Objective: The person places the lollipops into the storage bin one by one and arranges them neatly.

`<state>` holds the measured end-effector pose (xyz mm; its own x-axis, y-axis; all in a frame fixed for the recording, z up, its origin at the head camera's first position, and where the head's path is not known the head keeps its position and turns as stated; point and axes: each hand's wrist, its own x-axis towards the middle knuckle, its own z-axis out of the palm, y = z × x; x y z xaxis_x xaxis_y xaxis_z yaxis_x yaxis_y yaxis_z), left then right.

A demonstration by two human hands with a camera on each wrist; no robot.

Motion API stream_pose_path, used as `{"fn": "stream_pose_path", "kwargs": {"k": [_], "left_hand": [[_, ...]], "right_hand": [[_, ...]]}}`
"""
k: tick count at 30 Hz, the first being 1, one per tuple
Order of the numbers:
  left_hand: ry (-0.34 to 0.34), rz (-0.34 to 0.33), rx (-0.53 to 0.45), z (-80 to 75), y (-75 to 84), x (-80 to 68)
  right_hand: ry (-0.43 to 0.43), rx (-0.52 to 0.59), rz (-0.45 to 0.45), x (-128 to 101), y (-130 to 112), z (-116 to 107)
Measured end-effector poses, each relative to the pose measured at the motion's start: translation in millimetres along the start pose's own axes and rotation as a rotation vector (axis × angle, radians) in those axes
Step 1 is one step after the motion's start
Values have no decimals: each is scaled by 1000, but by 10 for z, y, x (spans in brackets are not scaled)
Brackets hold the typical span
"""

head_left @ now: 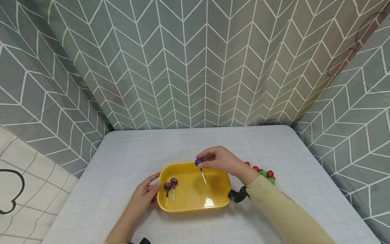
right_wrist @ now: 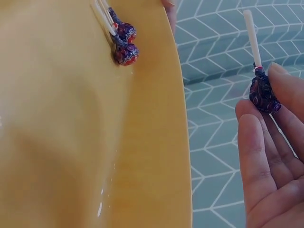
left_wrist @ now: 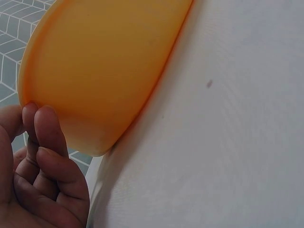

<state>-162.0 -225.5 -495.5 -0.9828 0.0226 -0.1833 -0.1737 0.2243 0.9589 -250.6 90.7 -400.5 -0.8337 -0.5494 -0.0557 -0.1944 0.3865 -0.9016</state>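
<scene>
My right hand [head_left: 220,161] pinches a purple-wrapped lollipop [right_wrist: 264,95] by its candy head, over the far side of the yellow tray [head_left: 195,207]. In the head view the lollipop's white stick points down toward the tray floor. Two more purple lollipops [head_left: 174,182] lie side by side in the left part of the tray, sticks toward the near side. At the tray's left end, my left hand [head_left: 143,193] grips the rim between thumb and fingers. The left wrist view shows those fingertips [left_wrist: 47,123] against the tray wall.
Several red-wrapped lollipops [head_left: 270,174] and green-wrapped lollipops [head_left: 263,173] lie bunched on the table right of the tray, partly hidden behind my right forearm. A pale cloth covers the table [head_left: 137,145]. Patterned grey curtains [head_left: 195,67] stand behind and at the sides.
</scene>
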Motion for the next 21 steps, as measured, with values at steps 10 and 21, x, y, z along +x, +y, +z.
{"fn": "stream_pose_path", "kwargs": {"k": [10, 21], "left_hand": [[-8, 19, 6, -6, 5, -6], [-3, 19, 19, -9, -9, -4]], "right_hand": [[-64, -101, -17, 202, -88, 138], [-134, -43, -30, 356, -91, 292]]}}
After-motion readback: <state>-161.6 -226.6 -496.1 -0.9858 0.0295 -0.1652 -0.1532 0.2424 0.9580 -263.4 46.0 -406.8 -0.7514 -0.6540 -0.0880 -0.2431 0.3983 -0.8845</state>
